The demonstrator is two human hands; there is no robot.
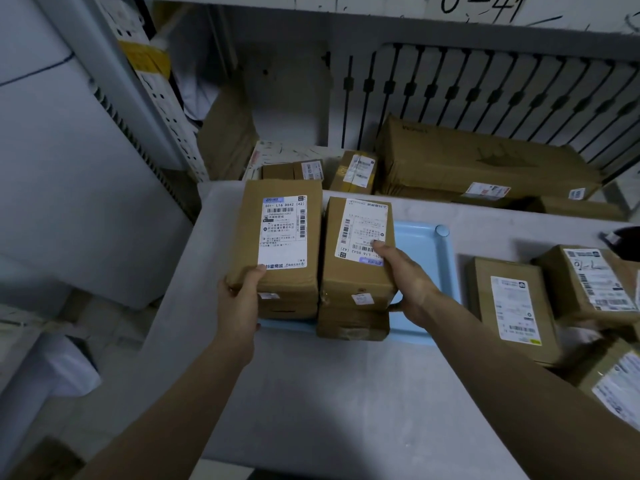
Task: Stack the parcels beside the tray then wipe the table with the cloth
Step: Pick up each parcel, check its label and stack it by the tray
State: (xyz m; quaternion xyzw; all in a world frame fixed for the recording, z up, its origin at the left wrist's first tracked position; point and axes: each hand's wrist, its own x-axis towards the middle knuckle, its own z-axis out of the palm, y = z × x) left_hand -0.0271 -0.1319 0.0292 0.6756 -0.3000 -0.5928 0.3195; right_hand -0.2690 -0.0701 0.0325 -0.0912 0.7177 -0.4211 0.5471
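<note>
Both hands on parcels at the far-left end of the grey desk [346, 393]. The left hand [239, 299] grips the near-left corner of the left parcel [280, 237], thumb on top at the label's edge, fingers [256, 326] curled under the box. Cannot tell whether this parcel is lifted or resting; a strip of the blue tray [426, 258] shows just below its near end. The right hand [412, 285] grips the right parcel [356, 251] from its right side, thumb pressed on the white label, the other fingers wrapped down the side face. The right parcel sits on top of a lower parcel [351, 325], which stands on the tray's near edge. Left and right parcels are side by side, touching or almost, labels up. The tray lies flat on the desk, mostly covered by the boxes, its right part bare. Right of the tray, on the desk, is a flat parcel [509, 306], with a labelled parcel [595, 282] beside it and another parcel [620, 382] at the frame edge. Behind the desk are a long carton [485, 161] and two small boxes [298, 169] [356, 171], with a black railing [485, 91] above them.
</note>
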